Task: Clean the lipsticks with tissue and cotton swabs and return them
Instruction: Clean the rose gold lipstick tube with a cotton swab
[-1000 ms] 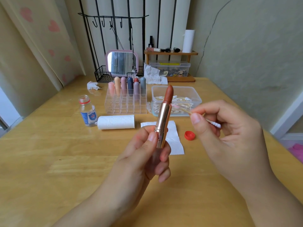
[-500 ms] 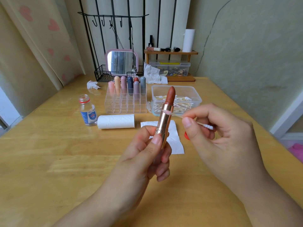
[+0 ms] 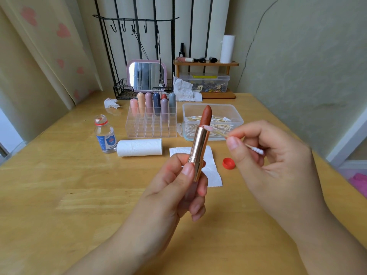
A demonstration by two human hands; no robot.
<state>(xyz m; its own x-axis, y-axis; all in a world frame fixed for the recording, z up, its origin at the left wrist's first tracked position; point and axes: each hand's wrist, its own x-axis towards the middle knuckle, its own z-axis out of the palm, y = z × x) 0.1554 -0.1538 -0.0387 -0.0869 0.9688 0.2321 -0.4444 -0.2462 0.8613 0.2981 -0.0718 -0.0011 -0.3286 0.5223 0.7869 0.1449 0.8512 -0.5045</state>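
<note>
Head view, forward-down, near the table (image 3: pixel 59 195)

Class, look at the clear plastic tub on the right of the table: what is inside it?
Inside the tub lie loose cotton swabs with pale sticks and white tips. The raised lipstick covers part of them, so how many there are cannot be seen.

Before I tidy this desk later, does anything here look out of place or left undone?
Yes. The small bottle stands uncapped; its red cap lies apart on the table, right of the flat tissue. Crumpled tissues sit loose behind the lipstick organizer. Nothing looks spilled.
</note>
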